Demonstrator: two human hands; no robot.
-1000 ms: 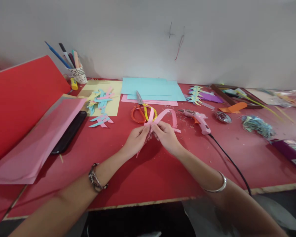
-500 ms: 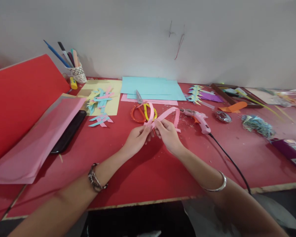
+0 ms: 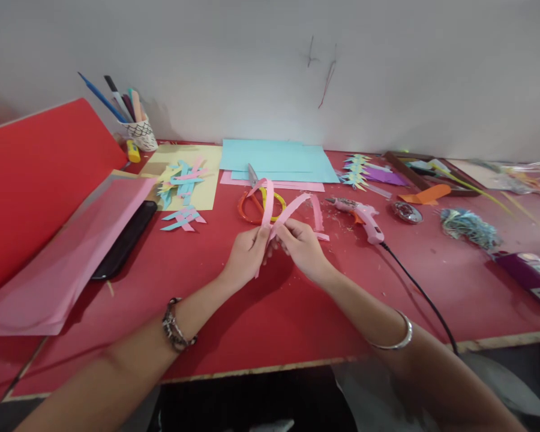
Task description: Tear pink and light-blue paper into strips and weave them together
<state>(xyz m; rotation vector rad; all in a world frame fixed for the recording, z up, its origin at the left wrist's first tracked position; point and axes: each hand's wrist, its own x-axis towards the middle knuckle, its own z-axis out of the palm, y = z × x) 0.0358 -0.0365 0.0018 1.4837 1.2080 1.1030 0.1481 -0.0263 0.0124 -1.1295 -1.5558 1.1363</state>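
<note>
My left hand (image 3: 248,251) is closed, pinching a pink paper strip (image 3: 269,201) that loops up and back above the fingers. A narrow end of pink paper pokes out below the thumb. Close beside it, my right hand (image 3: 302,247) pinches a pink strip too, which runs up to the right and bends down at its far end. Whether both hands hold one strip or two I cannot tell. Just behind the strips lie scissors (image 3: 251,208) with red and yellow handles. A small pink paper piece (image 3: 323,236) rests on the table past my right hand.
A pink glue gun (image 3: 362,217) lies to the right, its black cord (image 3: 420,291) trailing to the front edge. Blue paper sheets (image 3: 274,159) are at the back. Woven paper strips (image 3: 182,183), pink sheets (image 3: 67,258) and a black phone (image 3: 126,243) lie left.
Both hands have shifted slightly, and the pink loop above my left hand leans further left. A strip end now shows below my left thumb. The far end on the right has drawn leftward, away from the glue gun.
</note>
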